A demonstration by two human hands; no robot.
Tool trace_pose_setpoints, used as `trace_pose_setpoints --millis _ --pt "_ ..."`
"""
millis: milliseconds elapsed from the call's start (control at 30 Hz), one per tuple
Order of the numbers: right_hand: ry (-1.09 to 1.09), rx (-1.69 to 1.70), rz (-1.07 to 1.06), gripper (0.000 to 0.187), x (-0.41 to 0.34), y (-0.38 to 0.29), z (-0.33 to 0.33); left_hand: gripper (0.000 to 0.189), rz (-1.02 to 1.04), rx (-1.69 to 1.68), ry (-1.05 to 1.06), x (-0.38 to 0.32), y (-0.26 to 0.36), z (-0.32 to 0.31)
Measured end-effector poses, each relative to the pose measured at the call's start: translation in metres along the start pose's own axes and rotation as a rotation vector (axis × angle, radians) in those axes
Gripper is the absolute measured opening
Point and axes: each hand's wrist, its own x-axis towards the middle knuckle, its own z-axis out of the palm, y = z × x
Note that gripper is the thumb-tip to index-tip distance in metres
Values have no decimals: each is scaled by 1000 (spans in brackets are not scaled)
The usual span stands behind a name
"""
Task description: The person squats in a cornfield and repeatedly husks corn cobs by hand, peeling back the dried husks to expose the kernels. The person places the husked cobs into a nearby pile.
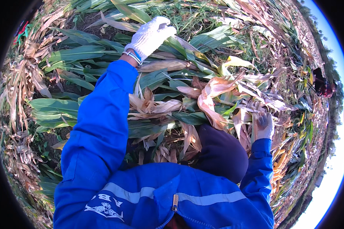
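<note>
My left hand (pixel 153 35), in a white knit glove, reaches over cut maize stalks with its fingers partly curled. Green maize leaves (pixel 176 47) come out just below the fingers; whether they are gripped is hidden. At the right, my right hand (pixel 264 126) wears a glove with a greyish patch, fingers bent, against dry husks (pixel 242 121). What lies within those fingers I cannot make out. Between the hands spreads a layer of maize stalks with green leaves (pixel 154 78) and pale dry husks (pixel 215 97). My dark-clad knee (pixel 223 153) presses close to them.
Yellow maize cobs (pixel 280 164) lie in a heap beyond my right forearm. Another person (pixel 322 84) is at the far right. Dry stalks (pixel 20 91) cover the ground on the left. Green weeds (pixel 186 18) grow ahead. A red and green object (pixel 23 32) shows at the left rim.
</note>
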Motion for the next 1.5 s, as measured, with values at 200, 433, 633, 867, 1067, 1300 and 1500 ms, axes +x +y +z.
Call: trace_pose_setpoints --millis 200,433,633,867,1067,1300,1500 --pt "-879 -518 -5 46 -3 49 215 52 12 455 -410 -23 -42 -16" --pt "-1408 -1905 -586 62 -41 158 243 62 -200 638 -697 -87 -109 -30" --pt "-1383 -1743 -699 66 -33 175 219 55 -206 624 -964 -112 -138 -20" --pt "-1355 -1771 -631 68 -35 174 224 43 -156 520 -737 -132 -145 -31" --pt "-1339 -1748 -662 68 -32 176 220 35 -64 522 -350 -108 -161 -32" --pt "-1309 -1759 -552 69 -32 177 224 29 3 573 -311 -102 -171 -23" --pt "-1301 -1727 -529 68 -29 176 224 22 -51 493 -272 -96 -169 -26"
